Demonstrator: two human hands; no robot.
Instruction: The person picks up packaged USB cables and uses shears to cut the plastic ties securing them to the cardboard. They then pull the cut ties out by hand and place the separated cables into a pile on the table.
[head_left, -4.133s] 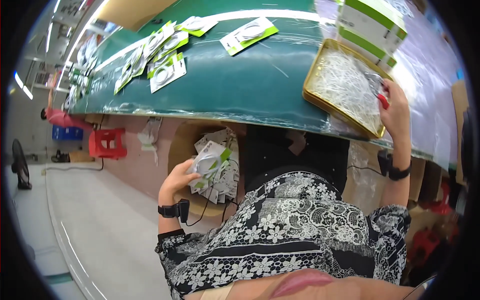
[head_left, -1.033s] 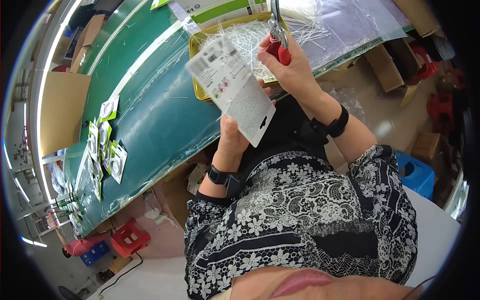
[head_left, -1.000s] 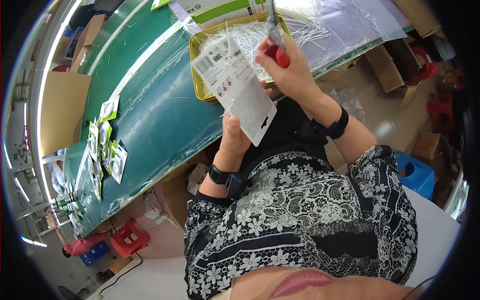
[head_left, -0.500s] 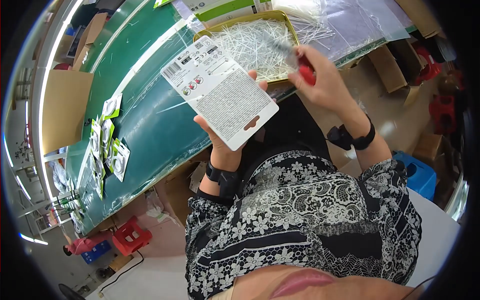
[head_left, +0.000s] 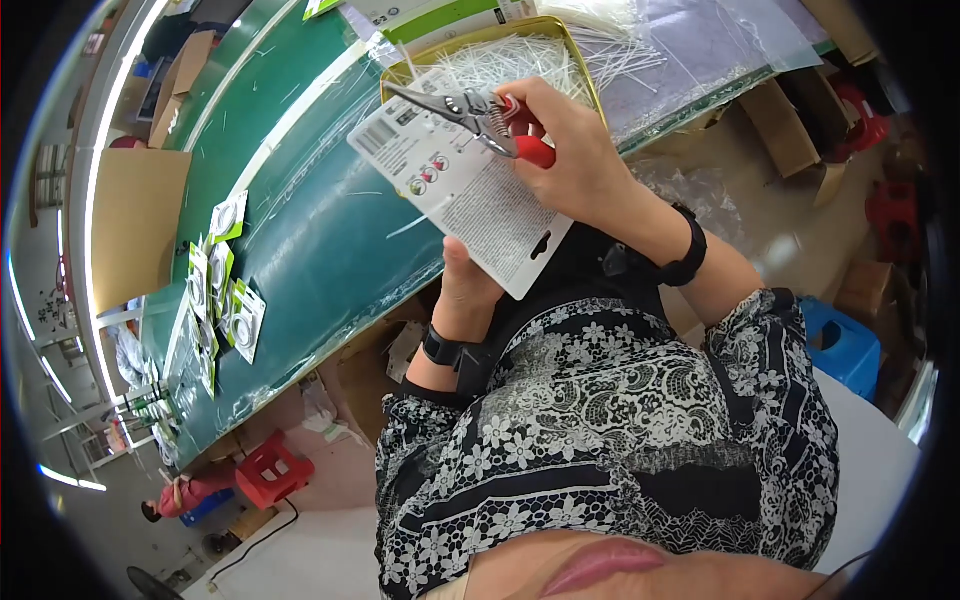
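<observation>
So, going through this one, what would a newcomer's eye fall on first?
Probably the red-handled pliers in the right hand, their metal head crossing in front of the printed white packaging card that the left hand holds. Just beyond is a gold-rimmed tray full of thin white strips. Off to the left, green-and-white blister packs lie bunched on the green tabletop.

The 2 forearms (head_left: 718,278) angle inward: the left hand (head_left: 468,285), lower, points its thumb (head_left: 456,254) upward, the rest too hidden for me to judge; the right hand (head_left: 568,140), higher, curls in a grip, wrist (head_left: 645,220) nearly straight.
</observation>
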